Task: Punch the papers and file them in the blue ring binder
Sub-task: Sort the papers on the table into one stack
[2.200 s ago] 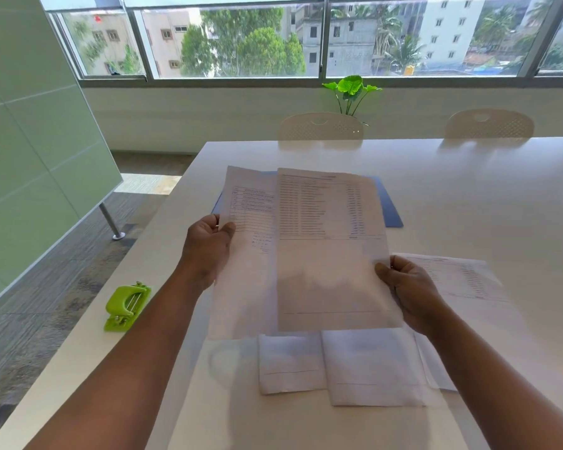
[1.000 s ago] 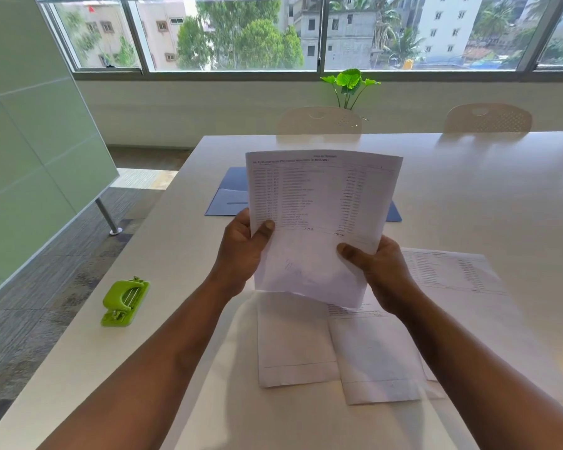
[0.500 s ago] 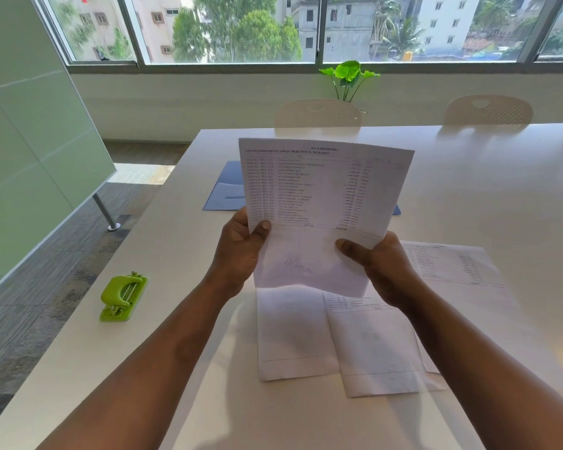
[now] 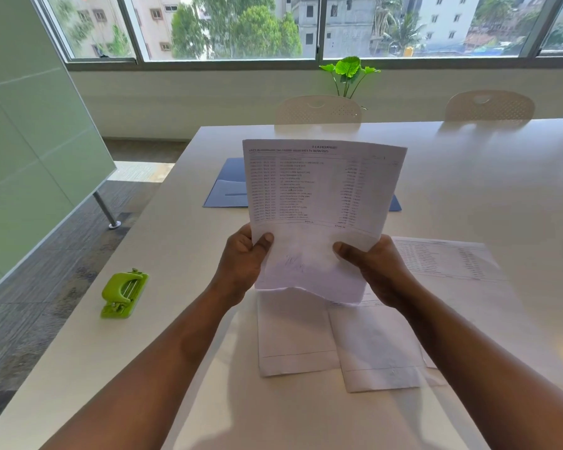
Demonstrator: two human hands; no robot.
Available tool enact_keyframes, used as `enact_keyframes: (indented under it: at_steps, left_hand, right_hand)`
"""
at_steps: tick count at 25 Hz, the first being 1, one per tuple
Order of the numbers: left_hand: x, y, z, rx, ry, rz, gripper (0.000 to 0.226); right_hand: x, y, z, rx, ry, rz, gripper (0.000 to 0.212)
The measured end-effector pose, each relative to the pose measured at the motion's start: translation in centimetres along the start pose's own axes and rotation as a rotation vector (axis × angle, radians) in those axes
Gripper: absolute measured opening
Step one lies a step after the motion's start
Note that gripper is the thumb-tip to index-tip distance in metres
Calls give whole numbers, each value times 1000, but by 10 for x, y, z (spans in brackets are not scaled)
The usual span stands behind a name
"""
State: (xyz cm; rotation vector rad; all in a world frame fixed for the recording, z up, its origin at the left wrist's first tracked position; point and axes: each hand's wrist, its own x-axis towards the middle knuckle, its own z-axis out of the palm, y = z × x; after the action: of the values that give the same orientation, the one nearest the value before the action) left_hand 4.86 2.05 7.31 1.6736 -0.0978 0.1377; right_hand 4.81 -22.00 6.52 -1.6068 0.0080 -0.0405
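Observation:
I hold a stack of printed papers (image 4: 319, 203) upright above the table, the text facing me. My left hand (image 4: 244, 261) grips the stack's lower left edge and my right hand (image 4: 377, 267) grips its lower right edge. The blue ring binder (image 4: 228, 186) lies flat on the table behind the stack, mostly hidden by it. A green hole punch (image 4: 124, 295) sits near the table's left edge, apart from both hands. More loose sheets (image 4: 338, 342) lie on the table under my hands, and another printed sheet (image 4: 446, 258) lies to the right.
The white table (image 4: 485, 190) stretches far to the right and back. Two pale chairs (image 4: 317, 110) stand at its far side, with a green plant (image 4: 350, 71) behind them. A green partition on a metal leg (image 4: 106, 211) stands to the left on the floor.
Two separate sheets held side by side have been brought together into one stack and raised upright in front of me. In the last half second the stack has barely moved.

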Motion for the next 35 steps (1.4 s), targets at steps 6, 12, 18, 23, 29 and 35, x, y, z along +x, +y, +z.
enact_keyframes:
  at_steps: [6, 12, 18, 23, 29, 35]
  left_hand:
    - [8, -4, -10, 89, 41, -124, 19]
    - [4, -26, 1, 32, -1, -391, 19]
    - [7, -29, 21, 8, -64, -497, 20]
    - [10, -35, 34, 28, -96, -570, 20]
    - [11, -30, 58, 62, -162, -579, 19]
    - [10, -36, 64, 18, -157, -616, 19]
  right_hand:
    - [5, -2, -10, 9, -56, 53, 25]
    - [2, 23, -49, -776, 220, 73, 35]
    - [-5, 37, -76, -1322, 160, 286, 49]
    - [-5, 38, -116, -1223, 211, 505, 61]
    - [-15, 34, -162, -1156, 343, 611, 63]
    - [-23, 36, -185, -1143, 427, 638, 101]
